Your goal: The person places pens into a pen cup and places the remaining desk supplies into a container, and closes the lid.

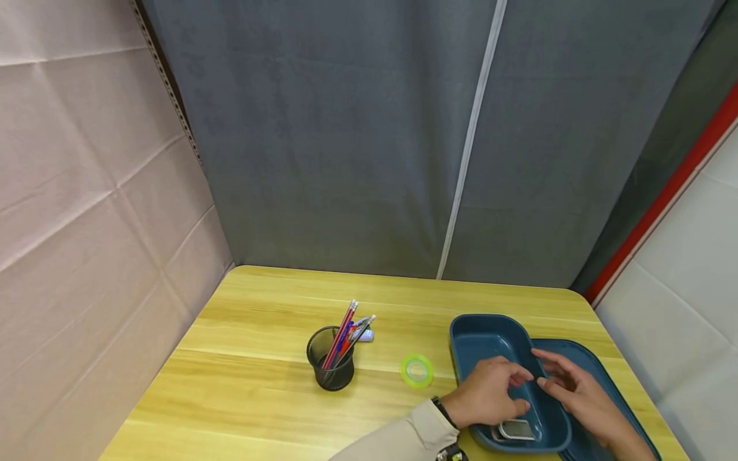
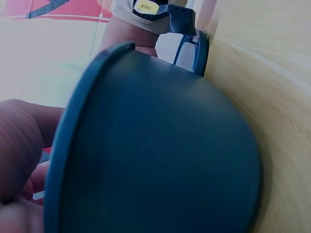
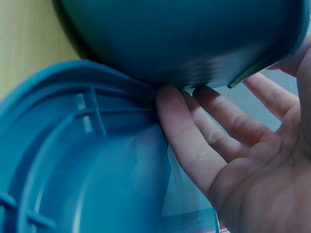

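A deep blue rectangular box (image 1: 553, 416) stands at the right of the table. My left hand (image 1: 489, 390) reaches over its interior, thumb and fingers bent with a gap between them. At the box's right side is my right hand (image 1: 582, 397). In the right wrist view, the right-hand fingers (image 3: 233, 116) stretch along the box's outer wall (image 3: 180, 39), and the thumb is up near the rim. A small silver-edged, pale rectangular thing (image 1: 516, 430) lies inside the box below my left hand. A matching blue lid or tray (image 1: 582, 352) lies partly behind the right hand.
A black mesh pen cup (image 1: 337, 378) holding pencils and pens stands left of centre on the wooden table (image 1: 259, 358). Behind it lies a small pale lilac item (image 1: 366, 335). A green tape roll (image 1: 416, 371) lies between cup and box. A grey curtain (image 1: 346, 160) hangs behind.
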Demonstrator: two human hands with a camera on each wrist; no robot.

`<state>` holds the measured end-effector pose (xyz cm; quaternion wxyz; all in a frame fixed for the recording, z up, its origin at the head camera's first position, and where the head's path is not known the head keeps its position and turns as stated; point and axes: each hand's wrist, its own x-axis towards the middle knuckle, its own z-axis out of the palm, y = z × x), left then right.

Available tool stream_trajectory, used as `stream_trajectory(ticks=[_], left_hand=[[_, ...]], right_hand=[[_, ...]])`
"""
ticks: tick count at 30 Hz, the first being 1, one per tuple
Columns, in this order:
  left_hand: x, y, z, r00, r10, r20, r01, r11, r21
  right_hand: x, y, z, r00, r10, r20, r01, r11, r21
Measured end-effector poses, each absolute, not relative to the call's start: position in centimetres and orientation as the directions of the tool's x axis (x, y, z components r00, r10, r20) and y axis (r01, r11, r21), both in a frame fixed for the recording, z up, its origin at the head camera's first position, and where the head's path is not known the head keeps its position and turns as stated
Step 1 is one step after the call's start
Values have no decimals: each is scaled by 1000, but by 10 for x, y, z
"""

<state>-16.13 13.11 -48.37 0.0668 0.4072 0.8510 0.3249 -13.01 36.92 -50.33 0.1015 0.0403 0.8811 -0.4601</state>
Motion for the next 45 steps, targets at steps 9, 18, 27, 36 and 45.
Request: stream_trajectory(ticks=[9,18,27,36,45], left_hand=[[-160,125,-483,-707,691,148,515,360,778],[-159,111,-475,-730,657,188,460,270,846],[-166,83,-480,-780,575,248,426,196,883],[-171,54,-483,-837,487,250,371,167,914],[-177,31,-487,-900,340,273,388,340,856]], right_hand=[[-131,368,-503,-975,-26,-221,164,585,-794],[-132,368,-502,-968,-12,-249,195,587,-786],[-133,369,-503,-966,9,-259,214,590,-779],[-132,370,-504,-968,11,-251,207,600,-773],[-133,370,-504,-969,3,-246,198,600,-775]])
